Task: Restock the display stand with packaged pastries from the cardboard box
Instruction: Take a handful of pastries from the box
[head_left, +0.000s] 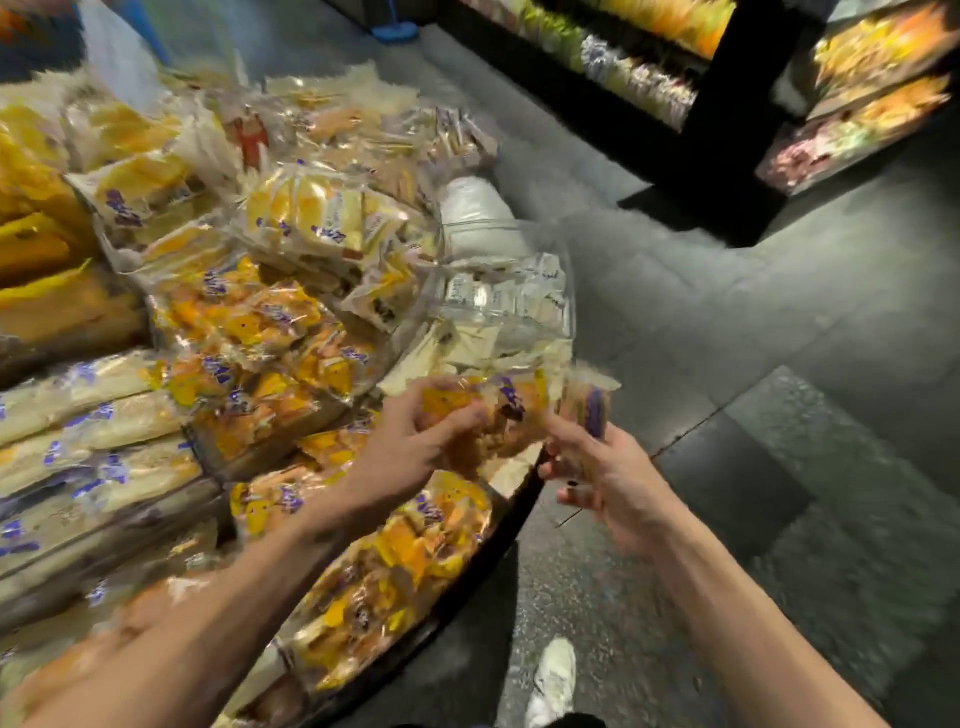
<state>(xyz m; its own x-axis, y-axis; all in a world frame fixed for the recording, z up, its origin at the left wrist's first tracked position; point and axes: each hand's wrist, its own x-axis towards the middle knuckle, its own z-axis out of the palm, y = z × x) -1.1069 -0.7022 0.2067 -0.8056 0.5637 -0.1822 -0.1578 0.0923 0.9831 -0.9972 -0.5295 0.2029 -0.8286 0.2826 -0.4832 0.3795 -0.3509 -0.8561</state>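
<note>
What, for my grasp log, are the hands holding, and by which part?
One clear-plastic packet of yellow-orange pastry: the left hand grips its left end, the right hand its purple-printed right end.

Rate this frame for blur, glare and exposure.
Head view: motion blur smears the left hand, the right hand and the packaged pastry they hold; glare glints off wrappers on the display stand; the lit shelves are overexposed against a dim floor; edges bend from the wide lens.
</note>
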